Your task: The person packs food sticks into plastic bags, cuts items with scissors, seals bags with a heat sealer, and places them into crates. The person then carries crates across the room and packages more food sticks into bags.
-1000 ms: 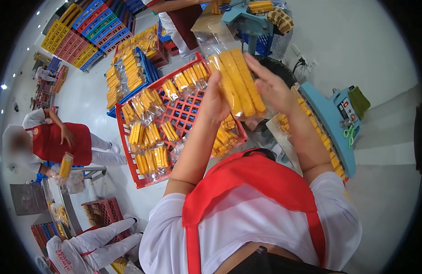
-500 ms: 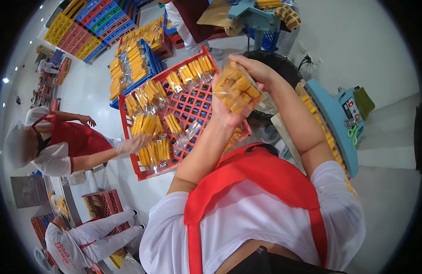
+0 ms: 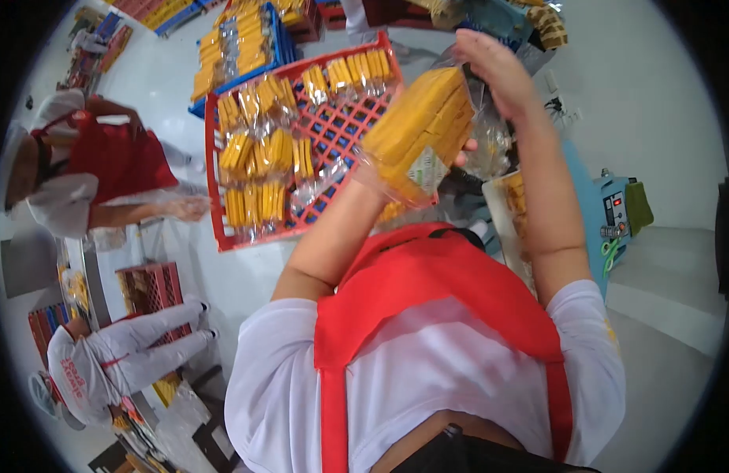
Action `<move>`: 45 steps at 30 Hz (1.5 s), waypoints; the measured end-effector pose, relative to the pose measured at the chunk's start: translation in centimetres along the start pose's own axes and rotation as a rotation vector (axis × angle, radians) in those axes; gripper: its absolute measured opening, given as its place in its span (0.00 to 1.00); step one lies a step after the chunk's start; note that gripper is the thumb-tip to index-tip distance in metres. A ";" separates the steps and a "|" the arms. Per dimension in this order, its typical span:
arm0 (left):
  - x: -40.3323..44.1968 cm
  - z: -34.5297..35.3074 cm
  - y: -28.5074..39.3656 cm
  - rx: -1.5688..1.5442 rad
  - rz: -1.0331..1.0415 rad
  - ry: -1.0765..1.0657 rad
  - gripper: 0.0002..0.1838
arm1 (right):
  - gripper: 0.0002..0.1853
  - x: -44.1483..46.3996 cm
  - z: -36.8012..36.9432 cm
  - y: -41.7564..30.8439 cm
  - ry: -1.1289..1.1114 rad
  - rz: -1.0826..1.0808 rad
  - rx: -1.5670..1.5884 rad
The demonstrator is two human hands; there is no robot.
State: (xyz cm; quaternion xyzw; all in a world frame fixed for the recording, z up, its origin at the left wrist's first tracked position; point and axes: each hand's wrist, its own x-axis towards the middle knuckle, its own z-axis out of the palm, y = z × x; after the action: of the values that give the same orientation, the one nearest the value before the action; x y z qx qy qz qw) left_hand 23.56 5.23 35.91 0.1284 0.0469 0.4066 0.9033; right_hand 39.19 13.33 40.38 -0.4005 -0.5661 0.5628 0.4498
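A clear plastic bag of yellow bread sticks [image 3: 423, 130], with a white-and-green label near its lower end, is held up in front of my chest. Its long side faces me. My left hand [image 3: 466, 151] is closed around it from underneath; the palm is hidden behind the bag and only some fingertips show at its right edge. My right hand [image 3: 498, 75] is open, fingers stretched out, close beside the bag's upper end. Whether it touches the loose plastic there, I cannot tell. Behind the bag, a red crate [image 3: 325, 134] holds several similar bags along its sides.
A blue crate [image 3: 246, 59] of packed bags stands beyond the red one. To the right are a blue machine [image 3: 613, 205] with a red display and green scissors [image 3: 610, 254]. A co-worker in a red apron [image 3: 120, 165] stands left; another person [image 3: 104, 363] is at lower left.
The bag has turned from showing the sticks' ends to its long, labelled side. My right hand has let go and opened. The co-worker's hand has drawn back from the red crate.
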 end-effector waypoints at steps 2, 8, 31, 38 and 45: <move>-2.1 -0.5 1.4 -0.057 -0.120 -0.053 0.37 | 0.14 1.3 -1.6 0.7 -0.234 0.092 -0.147; -6.1 -2.9 3.4 0.040 0.048 0.079 0.36 | 0.12 2.0 1.5 3.0 -0.649 -0.002 -0.021; -22.2 -38.0 -2.4 -0.106 0.507 1.614 0.08 | 0.08 -4.8 10.7 34.5 0.117 0.833 0.343; -15.9 -44.0 2.3 -0.267 0.337 1.668 0.10 | 0.08 -7.2 9.4 36.6 0.215 0.995 0.244; -13.9 -43.0 2.0 -0.152 0.531 1.686 0.05 | 0.10 -6.2 9.3 34.9 0.148 1.079 0.037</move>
State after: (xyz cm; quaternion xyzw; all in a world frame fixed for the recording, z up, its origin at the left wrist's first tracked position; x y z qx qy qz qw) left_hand 4.73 4.51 -5.17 -0.2674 0.6384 0.5643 0.4501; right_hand 30.08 6.36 5.52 -0.6647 -0.2371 0.6940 0.1428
